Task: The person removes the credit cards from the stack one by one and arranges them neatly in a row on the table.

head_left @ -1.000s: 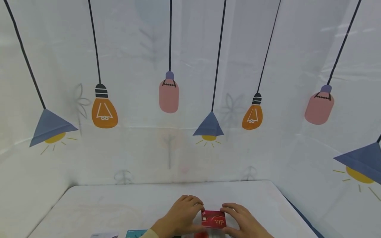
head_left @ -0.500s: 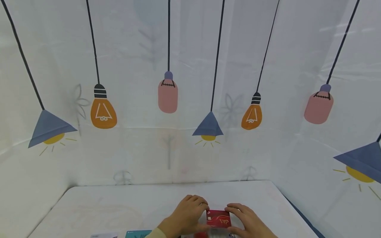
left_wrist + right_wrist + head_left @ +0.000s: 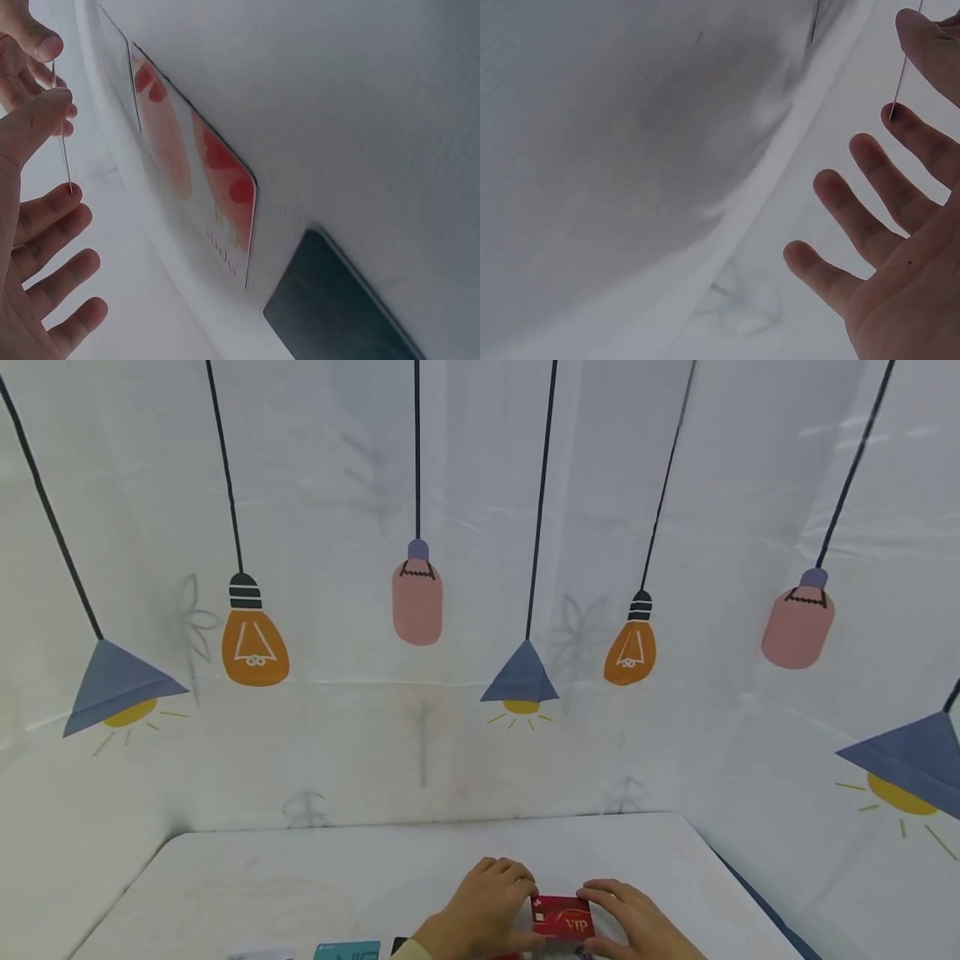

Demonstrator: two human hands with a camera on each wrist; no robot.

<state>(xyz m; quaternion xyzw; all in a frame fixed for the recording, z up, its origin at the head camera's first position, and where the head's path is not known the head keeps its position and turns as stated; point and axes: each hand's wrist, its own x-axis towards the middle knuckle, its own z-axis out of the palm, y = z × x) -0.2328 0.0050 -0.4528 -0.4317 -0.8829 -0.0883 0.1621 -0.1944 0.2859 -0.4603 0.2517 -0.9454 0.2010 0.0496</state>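
A red card marked "VIP" (image 3: 561, 918) is held up between both hands in the head view. My left hand (image 3: 483, 910) pinches its left edge between thumb and index finger, while my right hand (image 3: 637, 922) grips the right edge the same way. From the left wrist the card (image 3: 65, 161) appears edge-on as a thin line, the other left fingers spread apart. The right wrist view shows the same thin card edge (image 3: 901, 82) at the right thumb and index fingertip. Below the hands lies a white card with red shapes (image 3: 225, 180), mostly hidden from the head camera.
On the white table (image 3: 300, 877) near the front, a teal card (image 3: 347, 951), a whitish card (image 3: 261, 955) and a dark card (image 3: 337, 307) lie to the left of the hands. Behind the table hangs a white curtain (image 3: 337, 752) printed with lamps.
Both hands and the red card have shifted to the right in the head view and slightly down. More of the dark card shows beside the left wrist. The grip stays the same.
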